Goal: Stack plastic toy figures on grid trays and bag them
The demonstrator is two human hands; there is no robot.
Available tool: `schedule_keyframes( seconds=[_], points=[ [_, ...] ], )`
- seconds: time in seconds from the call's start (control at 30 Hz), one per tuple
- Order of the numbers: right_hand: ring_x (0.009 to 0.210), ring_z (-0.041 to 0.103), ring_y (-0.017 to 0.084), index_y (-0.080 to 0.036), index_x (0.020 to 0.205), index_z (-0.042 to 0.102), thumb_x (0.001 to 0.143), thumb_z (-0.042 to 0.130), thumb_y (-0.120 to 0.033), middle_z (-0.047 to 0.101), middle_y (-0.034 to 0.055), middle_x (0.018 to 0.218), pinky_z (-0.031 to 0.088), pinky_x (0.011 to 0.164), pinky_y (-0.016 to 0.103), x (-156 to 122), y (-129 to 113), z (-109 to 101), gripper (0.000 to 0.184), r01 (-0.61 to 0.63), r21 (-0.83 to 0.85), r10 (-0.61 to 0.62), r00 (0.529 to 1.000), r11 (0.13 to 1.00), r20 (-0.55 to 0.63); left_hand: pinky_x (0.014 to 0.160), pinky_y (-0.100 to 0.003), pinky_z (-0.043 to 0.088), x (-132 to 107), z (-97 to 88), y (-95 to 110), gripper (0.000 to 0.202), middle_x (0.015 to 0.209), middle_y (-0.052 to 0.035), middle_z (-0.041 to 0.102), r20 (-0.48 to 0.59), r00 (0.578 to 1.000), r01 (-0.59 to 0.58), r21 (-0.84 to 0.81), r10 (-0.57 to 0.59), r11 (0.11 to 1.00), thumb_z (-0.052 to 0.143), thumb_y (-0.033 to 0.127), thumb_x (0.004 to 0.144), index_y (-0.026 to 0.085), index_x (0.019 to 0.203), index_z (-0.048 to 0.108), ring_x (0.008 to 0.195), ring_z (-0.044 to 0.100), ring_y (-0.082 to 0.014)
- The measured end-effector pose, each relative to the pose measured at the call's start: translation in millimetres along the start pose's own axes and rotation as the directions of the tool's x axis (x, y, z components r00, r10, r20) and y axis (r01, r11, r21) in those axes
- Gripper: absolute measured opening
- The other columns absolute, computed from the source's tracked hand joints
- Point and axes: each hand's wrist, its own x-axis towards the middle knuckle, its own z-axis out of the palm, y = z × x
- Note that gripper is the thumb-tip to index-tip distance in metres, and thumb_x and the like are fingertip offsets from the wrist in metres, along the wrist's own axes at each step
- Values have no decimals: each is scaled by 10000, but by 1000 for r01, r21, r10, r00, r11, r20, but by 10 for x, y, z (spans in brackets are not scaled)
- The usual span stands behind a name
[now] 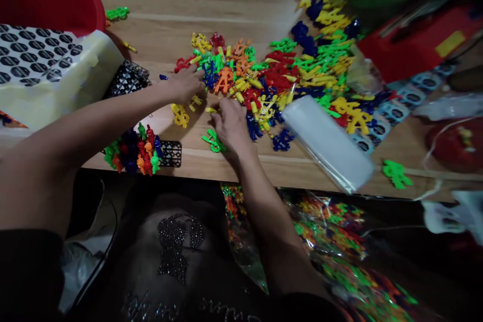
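A heap of small plastic figures (277,70) in red, yellow, green, blue and orange spreads over the wooden table. At the heap's left edge is my left hand (188,84), fingers bent and drawn together against the figures; what they grip is hidden. My right hand (231,119) lies at the near side of the heap, its fingers curled, with a small yellow plastic piece (211,109) at the thumb tip. Below that hand sits a green figure (214,141). Yellow figures (181,115) lie between the two wrists. Under my left forearm, a black grid plate (171,154) carries upright coloured figures (143,151).
A red basin (98,7) and a patterned sheet (90,73) occupy the left, with more black grids (130,78). A stack of clear bags (328,143) lies right of my hands. Beyond are a red box (411,43) and a label strip (405,100). Filled bags (332,231) sit below the table edge.
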Motion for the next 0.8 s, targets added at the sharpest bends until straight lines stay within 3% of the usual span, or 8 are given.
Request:
schedule_keyframes(
  seconds=[0.1,0.2,0.3,0.4,0.63,0.8],
  points=[
    [1093,638,326,-253,1125,655,1044,582,-450,696,103,1077,494,1097,626,-3,47,-48,225,-64,120,75,993,991,-88,976,-301,479,-64,-86,-39,173,866,30,677,145,989,-9,-3,10,1000,713,96,852,254,810,654,915,511,-160],
    [1042,674,295,-240,1133,677,1028,609,-472,719,93,1074,541,1054,542,42,37,-60,263,-83,247,115,987,965,-117,808,-296,474,-184,-216,-54,55,839,47,629,191,981,-1,-36,8,999,636,293,973,269,1011,667,796,453,-143],
    [1051,682,265,-246,1118,715,1028,611,-493,746,73,1100,545,1053,499,75,-74,-30,283,-49,335,88,991,941,-104,788,-309,469,-353,-314,-1,411,916,38,648,187,980,-13,-259,63,966,530,663,1006,278,1103,632,841,454,-139],
    [1062,689,240,-256,1114,740,1029,616,-547,762,55,1117,554,1044,464,75,-242,-2,328,-7,453,48,996,892,-80,837,-338,476,-545,-372,111,691,938,18,666,156,982,-6,-555,110,832,566,955,811,290,994,600,882,451,-155],
    [1078,688,235,-293,1079,786,1001,677,-617,762,34,1095,561,1053,483,22,-529,-155,351,88,524,-46,995,847,-93,945,-442,502,-899,-472,305,678,1027,-10,715,104,995,76,-777,9,625,802,876,685,299,975,595,934,502,-197],
    [818,681,183,-279,1037,813,980,700,-650,733,2,873,618,843,402,1,-586,-296,392,53,602,-108,993,797,55,917,-489,545,-1047,-524,313,626,951,-17,741,128,991,85,-788,27,610,823,834,705,293,956,633,867,566,-208]
  ],
)
